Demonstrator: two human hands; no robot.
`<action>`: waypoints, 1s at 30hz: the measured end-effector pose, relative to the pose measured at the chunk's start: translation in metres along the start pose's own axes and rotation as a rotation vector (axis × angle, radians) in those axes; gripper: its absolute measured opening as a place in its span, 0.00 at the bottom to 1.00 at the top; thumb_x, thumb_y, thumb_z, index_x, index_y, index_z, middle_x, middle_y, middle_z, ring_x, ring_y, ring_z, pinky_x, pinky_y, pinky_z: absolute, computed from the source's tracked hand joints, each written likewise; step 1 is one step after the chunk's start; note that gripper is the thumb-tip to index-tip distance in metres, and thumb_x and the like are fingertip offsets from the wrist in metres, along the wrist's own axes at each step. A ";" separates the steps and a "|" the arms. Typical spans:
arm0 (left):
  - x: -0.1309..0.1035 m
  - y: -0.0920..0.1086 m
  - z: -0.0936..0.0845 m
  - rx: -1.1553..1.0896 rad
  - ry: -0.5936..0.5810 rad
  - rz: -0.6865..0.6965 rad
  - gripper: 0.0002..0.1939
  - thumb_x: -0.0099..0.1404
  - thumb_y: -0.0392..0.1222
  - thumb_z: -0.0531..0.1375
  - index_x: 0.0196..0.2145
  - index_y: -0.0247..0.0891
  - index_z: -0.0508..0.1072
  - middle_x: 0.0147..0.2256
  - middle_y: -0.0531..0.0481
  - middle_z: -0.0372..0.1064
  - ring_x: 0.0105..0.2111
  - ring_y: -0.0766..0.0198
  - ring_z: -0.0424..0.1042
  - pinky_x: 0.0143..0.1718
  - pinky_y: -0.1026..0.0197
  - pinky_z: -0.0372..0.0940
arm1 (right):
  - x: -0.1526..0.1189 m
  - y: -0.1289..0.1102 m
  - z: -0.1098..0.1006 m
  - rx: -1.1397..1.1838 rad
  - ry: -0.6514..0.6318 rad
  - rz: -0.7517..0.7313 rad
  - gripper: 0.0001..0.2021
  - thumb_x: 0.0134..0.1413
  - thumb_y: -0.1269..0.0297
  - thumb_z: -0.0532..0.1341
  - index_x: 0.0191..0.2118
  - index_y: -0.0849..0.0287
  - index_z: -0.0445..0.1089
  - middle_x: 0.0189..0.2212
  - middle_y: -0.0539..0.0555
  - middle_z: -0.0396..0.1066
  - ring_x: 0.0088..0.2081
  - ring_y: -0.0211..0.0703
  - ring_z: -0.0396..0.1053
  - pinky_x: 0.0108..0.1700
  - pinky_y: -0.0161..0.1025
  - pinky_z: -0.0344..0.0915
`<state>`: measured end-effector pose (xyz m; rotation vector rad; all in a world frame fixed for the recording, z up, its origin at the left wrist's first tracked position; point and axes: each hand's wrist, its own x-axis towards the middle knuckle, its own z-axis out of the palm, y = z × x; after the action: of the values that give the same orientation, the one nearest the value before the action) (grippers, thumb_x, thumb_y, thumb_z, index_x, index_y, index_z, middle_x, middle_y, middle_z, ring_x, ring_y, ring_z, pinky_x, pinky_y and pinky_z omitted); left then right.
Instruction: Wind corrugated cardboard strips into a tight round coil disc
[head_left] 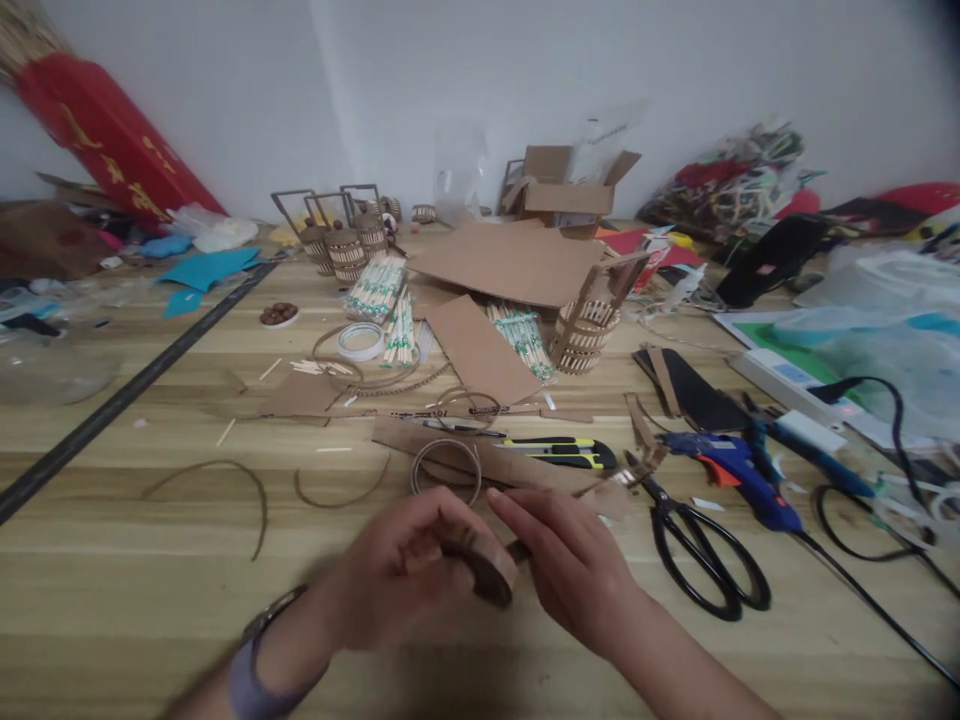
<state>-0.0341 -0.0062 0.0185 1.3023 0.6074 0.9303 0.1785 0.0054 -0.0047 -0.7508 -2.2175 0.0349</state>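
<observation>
Low over the near middle of the table, my left hand (409, 565) is closed around a curled brown strip (495, 568), which looks like cardboard. My right hand (574, 565) has its fingers pressed together on a narrow dark end of that strip, to the right of the curl. Part of the strip is hidden behind the fingers. Just beyond my hands stands a pale ring (448, 470). A yellow-and-black utility knife (559, 453) lies behind my right hand, on or against a long cardboard strip (405, 437). Black-handled scissors (709, 555) rest to the right.
A blue glue gun (739, 480) with its cable lies right of the scissors. Several small slatted buckets (348, 255) stand at the back, another bucket (583, 335) nearer. Cardboard sheets (517, 260), bundled sticks (379, 285) and a tape roll (360, 341) fill the middle. Thin curved strips (259, 490) lie left.
</observation>
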 end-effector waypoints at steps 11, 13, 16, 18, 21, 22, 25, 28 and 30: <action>0.003 -0.025 -0.016 -0.003 0.174 -0.132 0.20 0.60 0.55 0.68 0.41 0.37 0.74 0.34 0.48 0.76 0.33 0.61 0.73 0.34 0.62 0.67 | -0.001 0.004 0.009 0.155 -0.254 0.187 0.16 0.71 0.66 0.49 0.53 0.62 0.71 0.34 0.59 0.75 0.34 0.46 0.76 0.34 0.38 0.74; 0.003 -0.024 -0.015 0.037 0.207 -0.160 0.19 0.62 0.53 0.67 0.45 0.38 0.75 0.38 0.46 0.77 0.32 0.61 0.75 0.32 0.62 0.68 | 0.000 0.008 0.006 0.146 -0.218 0.230 0.15 0.70 0.66 0.51 0.55 0.60 0.70 0.34 0.58 0.76 0.35 0.46 0.76 0.35 0.38 0.74; 0.003 -0.024 -0.014 0.103 0.263 -0.220 0.16 0.65 0.46 0.64 0.48 0.39 0.76 0.39 0.46 0.78 0.29 0.62 0.76 0.26 0.65 0.68 | 0.003 0.012 0.000 0.142 -0.113 0.282 0.13 0.68 0.68 0.54 0.54 0.58 0.69 0.34 0.57 0.76 0.36 0.46 0.75 0.37 0.39 0.73; 0.003 -0.025 -0.012 0.145 0.289 -0.240 0.14 0.65 0.43 0.63 0.47 0.39 0.77 0.39 0.46 0.78 0.33 0.60 0.78 0.32 0.63 0.71 | 0.005 0.011 -0.003 0.142 -0.080 0.287 0.11 0.67 0.65 0.56 0.52 0.57 0.69 0.34 0.56 0.76 0.35 0.46 0.74 0.37 0.40 0.72; 0.003 -0.027 -0.010 0.199 0.291 -0.241 0.13 0.65 0.41 0.62 0.47 0.39 0.78 0.39 0.46 0.79 0.38 0.58 0.78 0.39 0.60 0.72 | 0.006 0.007 -0.003 0.155 -0.098 0.250 0.12 0.69 0.59 0.56 0.51 0.57 0.70 0.34 0.56 0.76 0.35 0.46 0.74 0.36 0.41 0.72; 0.002 -0.028 -0.009 0.217 0.282 -0.243 0.14 0.64 0.42 0.62 0.47 0.39 0.77 0.39 0.46 0.79 0.38 0.59 0.78 0.39 0.61 0.71 | 0.006 0.005 -0.003 0.165 -0.096 0.242 0.12 0.69 0.59 0.55 0.51 0.57 0.70 0.35 0.56 0.75 0.36 0.45 0.74 0.35 0.39 0.72; 0.002 -0.028 -0.007 0.246 0.241 -0.253 0.17 0.65 0.46 0.63 0.50 0.40 0.77 0.38 0.47 0.78 0.37 0.59 0.76 0.38 0.61 0.70 | 0.003 0.002 0.000 0.191 -0.051 0.267 0.11 0.70 0.65 0.54 0.51 0.58 0.71 0.35 0.55 0.74 0.36 0.41 0.74 0.36 0.35 0.73; 0.002 -0.026 -0.005 0.258 0.212 -0.250 0.18 0.65 0.49 0.63 0.50 0.40 0.77 0.40 0.47 0.78 0.38 0.58 0.76 0.38 0.61 0.69 | 0.001 -0.001 0.001 0.225 -0.021 0.295 0.10 0.68 0.67 0.57 0.51 0.58 0.70 0.34 0.54 0.73 0.35 0.40 0.74 0.36 0.33 0.73; 0.002 -0.025 -0.004 0.272 0.207 -0.248 0.17 0.66 0.50 0.63 0.49 0.40 0.77 0.41 0.47 0.79 0.39 0.58 0.76 0.39 0.62 0.69 | 0.002 -0.003 0.001 0.253 -0.010 0.304 0.08 0.67 0.68 0.58 0.49 0.59 0.70 0.33 0.53 0.72 0.35 0.40 0.73 0.36 0.33 0.73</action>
<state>-0.0309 -0.0028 -0.0061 1.3411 1.0614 0.8010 0.1755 0.0038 -0.0035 -0.9361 -2.0395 0.4612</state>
